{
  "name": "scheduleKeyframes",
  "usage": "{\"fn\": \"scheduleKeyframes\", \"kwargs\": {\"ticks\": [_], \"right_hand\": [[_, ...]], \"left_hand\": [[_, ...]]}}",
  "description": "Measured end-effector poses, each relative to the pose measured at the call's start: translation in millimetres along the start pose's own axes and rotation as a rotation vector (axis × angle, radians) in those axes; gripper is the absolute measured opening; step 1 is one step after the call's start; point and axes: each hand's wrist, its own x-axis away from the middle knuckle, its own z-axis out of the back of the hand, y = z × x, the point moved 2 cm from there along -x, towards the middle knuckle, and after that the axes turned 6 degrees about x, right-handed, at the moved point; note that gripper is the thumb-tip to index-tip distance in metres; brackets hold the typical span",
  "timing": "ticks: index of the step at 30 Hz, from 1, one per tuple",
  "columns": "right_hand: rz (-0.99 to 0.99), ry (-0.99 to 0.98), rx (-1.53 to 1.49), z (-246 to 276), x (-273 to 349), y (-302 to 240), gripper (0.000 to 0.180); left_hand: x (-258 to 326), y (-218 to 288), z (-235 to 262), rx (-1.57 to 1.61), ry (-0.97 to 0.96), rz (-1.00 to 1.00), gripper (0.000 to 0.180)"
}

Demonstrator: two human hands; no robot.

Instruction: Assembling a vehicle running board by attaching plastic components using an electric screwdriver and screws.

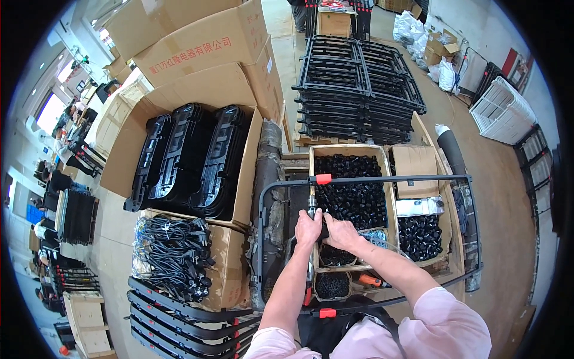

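Note:
Both my hands are closed on a power driver (311, 205) with a silver front end and a dark body, which points away from me at a red piece (323, 179) on the far bar of a black tubular frame (394, 179). My left hand (308, 228) wraps around the driver's front part. My right hand (342, 232) grips it just to the right, and its fingers are partly hidden. The frame rests across the work stand, over the parts bins. A second red piece (327, 313) sits on its near bar, close to my body.
Under the frame are a bin of black caps (350, 188), a smaller bin of black caps (420, 236) and a tray of small dark screws (332, 285). Black plastic housings (182, 155) fill a carton at left, near bundled power cords (176, 254). Stacked black frames (359, 90) stand beyond.

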Motion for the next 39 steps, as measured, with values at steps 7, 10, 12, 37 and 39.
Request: {"fn": "scheduleKeyframes", "kwargs": {"ticks": [7,10,12,37,39], "right_hand": [[-0.01,-0.032,-0.047,1.4,-1.9,5.0,0.085],[0.009,0.064,-0.055,-1.0,-2.4,7.7,0.085],[-0.009,0.022,-0.052,1.2,-3.1,7.0,0.083],[0.086,0.057,-0.061,-8.5,10.3,-2.1,0.059],[0.077,0.043,-0.058,-7.4,11.9,-4.8,0.057]], "left_hand": [[-2.0,5.9,-2.0,-0.053,0.018,-0.048,0.069],[-3.5,10.0,-4.3,-0.062,0.0,-0.022,0.067],[-6.1,9.0,-4.5,-0.067,0.013,-0.024,0.067],[4.3,-4.6,-0.6,-0.04,0.118,-0.042,0.078],[4.5,-7.7,-1.0,-0.048,0.129,-0.057,0.076]]}}
